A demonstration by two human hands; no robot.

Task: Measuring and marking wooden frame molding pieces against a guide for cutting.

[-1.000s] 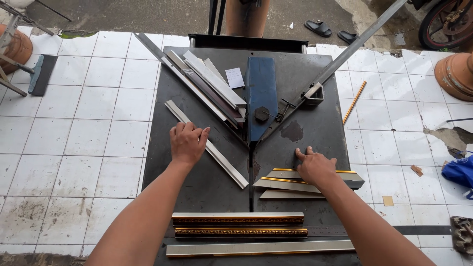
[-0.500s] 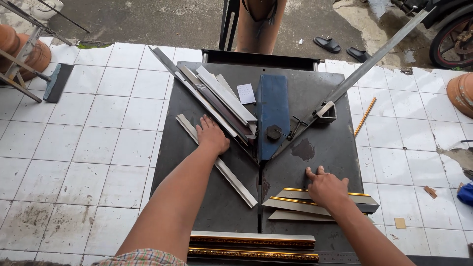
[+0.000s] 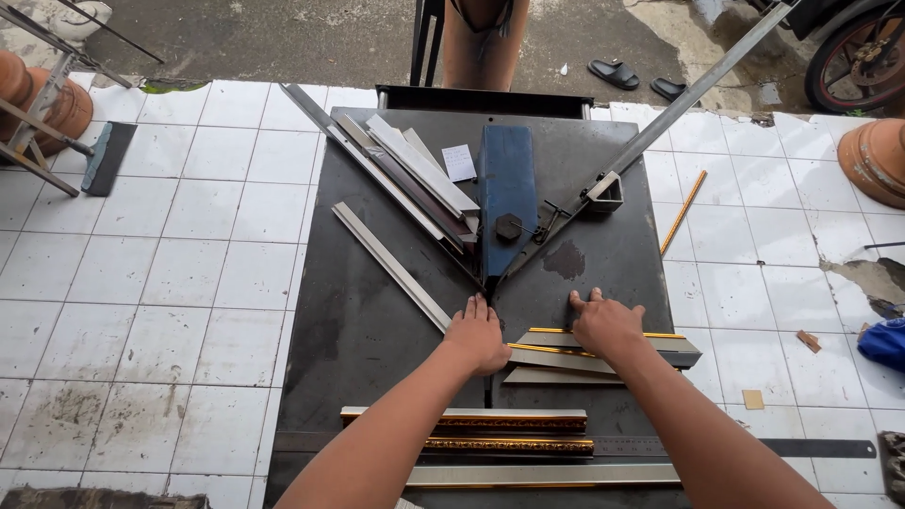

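A dark metal work table [image 3: 358,320] carries a blue mitre cutter head [image 3: 506,184] with two angled guide rails. My left hand [image 3: 479,335] lies palm down on the left end of a short stack of grey and gold frame moulding pieces [image 3: 566,363], just below the cutter's point. My right hand [image 3: 603,323] presses flat on the same stack, fingers spread toward the cutter. A long silver moulding strip [image 3: 391,266] lies loose, diagonal, left of my left hand. Neither hand grips anything.
More moulding strips [image 3: 415,184] rest against the left rail. Gold-edged mouldings [image 3: 467,429] and a steel ruler [image 3: 811,448] lie at the table's near edge. White floor tiles surround the table; a person's legs [image 3: 483,38], sandals [image 3: 641,80], clay pots [image 3: 877,160] and a pencil [image 3: 682,212] lie beyond.
My left hand has come off the diagonal silver strip and moved right and nearer, onto the moulding stack beside my right hand. The view has tilted upward slightly.
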